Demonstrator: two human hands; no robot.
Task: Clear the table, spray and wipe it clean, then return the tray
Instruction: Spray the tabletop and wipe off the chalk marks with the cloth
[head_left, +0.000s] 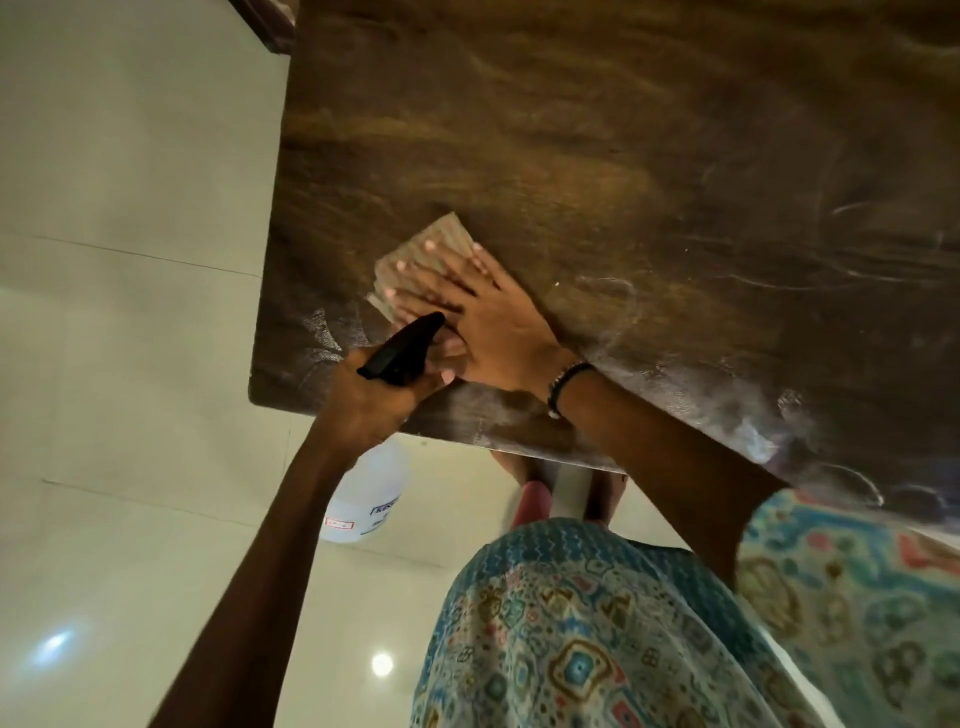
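Dark wood counter (597, 156) fills the upper right of the frame, streaked with wet smears. At centre, the right hand (483, 317) lies flat with fingers spread, pressing a folded checked cloth (423, 260) onto it. Just below, the left hand (382, 387) grips a white spray bottle (369, 493) by its black trigger head.
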